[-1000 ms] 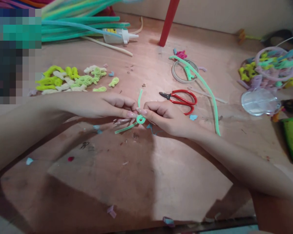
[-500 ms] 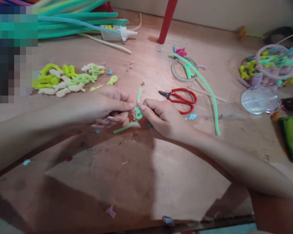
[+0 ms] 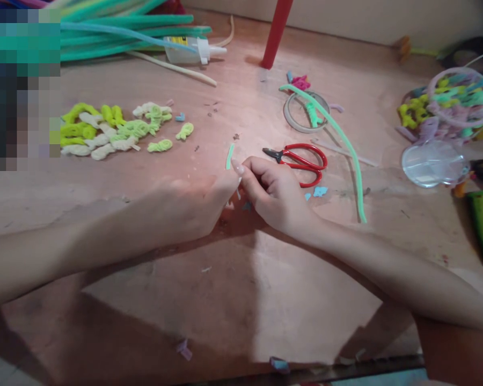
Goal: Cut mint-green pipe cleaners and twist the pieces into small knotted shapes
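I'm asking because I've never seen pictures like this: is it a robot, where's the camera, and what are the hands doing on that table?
No robot here! These are a person's own left hand and right hand. All the pictures come from one camera worn on the person's head, looking forward and down.

The hands meet around a small green strip. One end sticks up, and the right hand seems to pinch it. The left hand hides the rest, so I can't tell how it grips.

On the table lie red-handled cutters, a long green fuzzy stem, a plastic bottle and a pile of yellow, white and green twisted pieces.
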`<move>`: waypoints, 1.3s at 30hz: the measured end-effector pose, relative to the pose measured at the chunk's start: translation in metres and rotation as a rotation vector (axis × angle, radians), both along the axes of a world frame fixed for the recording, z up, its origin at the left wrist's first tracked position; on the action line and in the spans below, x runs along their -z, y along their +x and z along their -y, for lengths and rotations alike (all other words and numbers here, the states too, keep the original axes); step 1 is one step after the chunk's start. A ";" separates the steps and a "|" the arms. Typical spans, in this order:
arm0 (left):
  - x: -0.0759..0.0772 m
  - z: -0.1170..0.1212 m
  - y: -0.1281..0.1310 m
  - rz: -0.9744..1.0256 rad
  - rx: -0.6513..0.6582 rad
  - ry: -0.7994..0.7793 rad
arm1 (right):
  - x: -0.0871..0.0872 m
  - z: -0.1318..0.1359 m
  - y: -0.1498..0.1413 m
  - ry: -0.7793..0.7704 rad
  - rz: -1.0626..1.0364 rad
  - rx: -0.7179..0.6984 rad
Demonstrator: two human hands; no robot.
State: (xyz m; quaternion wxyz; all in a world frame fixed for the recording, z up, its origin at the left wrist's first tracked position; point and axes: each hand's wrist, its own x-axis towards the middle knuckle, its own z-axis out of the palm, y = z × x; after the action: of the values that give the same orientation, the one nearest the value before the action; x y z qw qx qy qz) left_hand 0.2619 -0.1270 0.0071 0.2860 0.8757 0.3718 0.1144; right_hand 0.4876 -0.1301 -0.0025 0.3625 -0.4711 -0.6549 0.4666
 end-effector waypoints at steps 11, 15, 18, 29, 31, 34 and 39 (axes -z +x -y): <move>-0.019 -0.015 0.021 0.340 -0.200 -0.414 | 0.005 0.000 -0.005 0.055 -0.279 0.079; -0.018 -0.021 0.027 0.336 -0.156 -0.519 | 0.006 0.001 -0.005 -0.022 -0.355 0.046; -0.022 -0.023 0.030 0.291 -0.093 -0.404 | 0.005 0.001 -0.005 -0.081 -0.406 0.026; -0.021 -0.040 0.019 0.169 0.035 -0.187 | 0.007 -0.010 -0.003 -0.314 -0.684 -0.154; -0.022 -0.041 0.015 0.085 0.038 -0.116 | 0.008 -0.011 -0.002 -0.362 -0.729 -0.178; -0.024 -0.041 0.012 0.014 0.015 -0.055 | 0.005 -0.012 0.000 -0.433 -0.722 -0.210; -0.021 -0.043 0.012 0.077 0.075 -0.113 | -0.003 -0.012 0.006 -0.403 -0.538 -0.219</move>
State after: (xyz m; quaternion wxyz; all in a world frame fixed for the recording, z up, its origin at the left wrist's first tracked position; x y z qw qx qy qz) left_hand 0.2743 -0.0838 0.0283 0.3531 0.8665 0.3331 0.1161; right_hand 0.4936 -0.1178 0.0008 0.3697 -0.3202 -0.4775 0.7299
